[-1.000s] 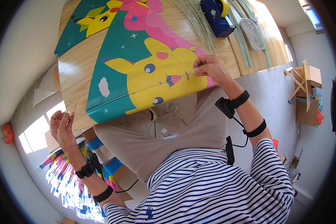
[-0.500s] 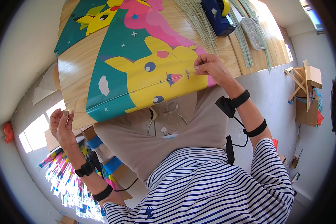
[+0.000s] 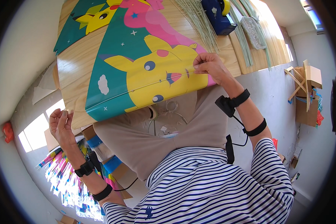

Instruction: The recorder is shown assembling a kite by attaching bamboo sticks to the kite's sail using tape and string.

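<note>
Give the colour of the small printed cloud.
The cloud on the sheet is white; head view shows it best.

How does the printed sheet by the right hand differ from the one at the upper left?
The near sheet has the right hand at its right side; no hand is near the far sheet. The near sheet curves along its lower edge, while the far sheet looks flat where visible. More of the near sheet shows than of the far sheet. Both show teal and yellow.
</note>
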Tool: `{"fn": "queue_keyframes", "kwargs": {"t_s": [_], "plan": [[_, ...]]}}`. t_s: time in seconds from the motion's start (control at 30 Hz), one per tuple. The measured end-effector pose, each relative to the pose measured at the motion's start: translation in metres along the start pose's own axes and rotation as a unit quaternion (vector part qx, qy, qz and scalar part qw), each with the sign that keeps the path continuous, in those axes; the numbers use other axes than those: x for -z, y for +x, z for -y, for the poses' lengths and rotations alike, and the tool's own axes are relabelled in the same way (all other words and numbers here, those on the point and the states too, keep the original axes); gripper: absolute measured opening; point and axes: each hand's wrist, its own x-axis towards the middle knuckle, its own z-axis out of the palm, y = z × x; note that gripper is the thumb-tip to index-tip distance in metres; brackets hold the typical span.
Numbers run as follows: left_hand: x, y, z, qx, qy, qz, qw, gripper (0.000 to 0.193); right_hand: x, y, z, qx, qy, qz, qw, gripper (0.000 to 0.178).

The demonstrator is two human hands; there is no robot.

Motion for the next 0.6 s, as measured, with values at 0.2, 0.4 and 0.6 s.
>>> {"fn": "queue_keyframes", "kwargs": {"t_s": [0.2,0.4,0.6], "plan": [[-0.003,-0.001,-0.001,-0.001,0.001,0.002,1.0,0.022,0.002,0.0,-0.001,0.0,-0.002,0.006,1.0,0.007],[-0.005,-0.002,0.002,0.003,0.007,0.003,1.0,0.023,0.014,0.001,-0.003,0.012,-0.087,0.027,0.996,0.009],[-0.006,-0.003,0.001,0.001,0.007,0.009,1.0,0.025,0.015,-0.001,-0.002,0.019,-0.089,0.028,0.995,0.008]]}}
